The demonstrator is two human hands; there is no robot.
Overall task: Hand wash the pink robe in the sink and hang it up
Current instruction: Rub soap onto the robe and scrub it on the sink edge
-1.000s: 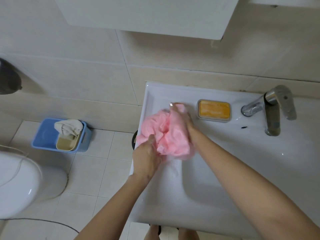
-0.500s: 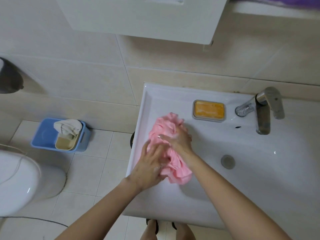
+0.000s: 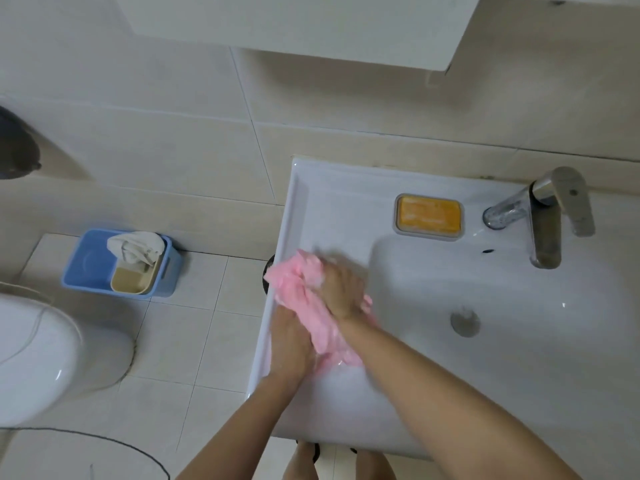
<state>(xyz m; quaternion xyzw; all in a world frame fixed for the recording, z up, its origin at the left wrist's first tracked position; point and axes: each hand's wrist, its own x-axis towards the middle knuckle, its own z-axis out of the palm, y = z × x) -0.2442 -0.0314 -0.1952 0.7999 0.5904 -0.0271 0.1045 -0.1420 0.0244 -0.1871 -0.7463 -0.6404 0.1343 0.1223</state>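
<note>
The pink robe [image 3: 301, 282] is bunched into a wet wad on the left side of the white sink [image 3: 433, 393]. My left hand [image 3: 291, 337] grips its near end by the sink's left rim. My right hand [image 3: 343, 289] presses down on top of the wad, fingers curled into the cloth. Some foam shows between the fingers. Part of the robe is hidden under both hands.
An orange soap bar in a grey dish [image 3: 428, 216] sits at the back of the sink, left of the metal tap [image 3: 543, 216]. The drain [image 3: 465, 321] lies right of my hands. A blue bin [image 3: 121, 263] and a toilet [image 3: 41, 355] stand on the floor at left.
Both hands rubbed the robe: the right hand slid back and forth over the wad while the left shifted its grip nearer. The wad stayed at the sink's left side.
</note>
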